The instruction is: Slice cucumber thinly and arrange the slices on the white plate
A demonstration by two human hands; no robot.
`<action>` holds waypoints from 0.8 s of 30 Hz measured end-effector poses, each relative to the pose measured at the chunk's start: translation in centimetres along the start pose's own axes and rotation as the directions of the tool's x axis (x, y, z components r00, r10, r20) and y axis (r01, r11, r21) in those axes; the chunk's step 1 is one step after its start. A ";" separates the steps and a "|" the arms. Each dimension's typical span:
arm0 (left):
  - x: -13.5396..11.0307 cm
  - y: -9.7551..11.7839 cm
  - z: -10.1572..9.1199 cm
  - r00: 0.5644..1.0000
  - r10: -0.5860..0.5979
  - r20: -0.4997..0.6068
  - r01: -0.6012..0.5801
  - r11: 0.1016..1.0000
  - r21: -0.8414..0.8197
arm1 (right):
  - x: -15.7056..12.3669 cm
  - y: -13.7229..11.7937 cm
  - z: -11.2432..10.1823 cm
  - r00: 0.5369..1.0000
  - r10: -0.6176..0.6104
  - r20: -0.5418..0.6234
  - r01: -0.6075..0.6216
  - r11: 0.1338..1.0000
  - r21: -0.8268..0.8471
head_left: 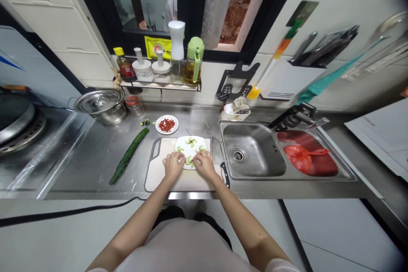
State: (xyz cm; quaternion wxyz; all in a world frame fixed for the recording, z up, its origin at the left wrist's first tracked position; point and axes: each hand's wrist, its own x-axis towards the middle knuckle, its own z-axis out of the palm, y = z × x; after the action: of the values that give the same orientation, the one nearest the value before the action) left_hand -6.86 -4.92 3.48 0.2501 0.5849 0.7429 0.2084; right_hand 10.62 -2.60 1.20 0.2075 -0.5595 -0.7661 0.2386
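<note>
A white plate [183,141] lies on the cutting board [159,174], with small fans of green cucumber slices [191,141] set around it; the far fan has red at its middle. My left hand [174,165] is at the plate's near left edge, fingertips drawn together beside the near cucumber fan [189,162]. From the other side my right hand [204,163] reaches that fan, thumb and finger pinched. What sits between the fingertips of either hand is too small to tell. A knife [225,174] lies along the board's right side, its blade partly hidden.
Left of the board lies a cucumber [129,156]. Behind it are a small plate of red bits [167,125], cucumber scraps [145,122] and a lidded steel pot [105,106]. To the right, a double sink [255,170] holds a red plastic bag [299,158]. A condiment shelf [162,86] hangs behind.
</note>
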 end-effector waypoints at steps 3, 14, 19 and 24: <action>0.0 0.1 0.5 1.000 0.008 0.028 -0.009 0.999 0.038 | -0.2 0.0 0.3 1.000 -0.026 0.014 0.026 0.999 -0.024; 0.4 0.9 1.3 0.996 0.012 0.093 -0.020 0.996 0.086 | -0.1 0.2 0.6 0.997 -0.063 0.034 0.065 0.994 -0.088; 0.5 1.1 1.5 0.995 0.003 0.101 -0.015 0.993 0.114 | 0.0 0.4 0.8 0.995 -0.086 0.040 0.090 0.990 -0.112; 0.6 1.1 1.8 0.992 0.004 0.130 -0.023 0.990 0.141 | 0.0 0.5 1.0 0.994 -0.108 0.023 0.110 0.988 -0.105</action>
State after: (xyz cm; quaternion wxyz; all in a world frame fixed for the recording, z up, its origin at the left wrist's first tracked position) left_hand -5.04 -4.02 2.62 0.2538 0.6185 0.7342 0.1184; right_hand 10.44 -2.57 0.07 0.1837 -0.5250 -0.8089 0.1908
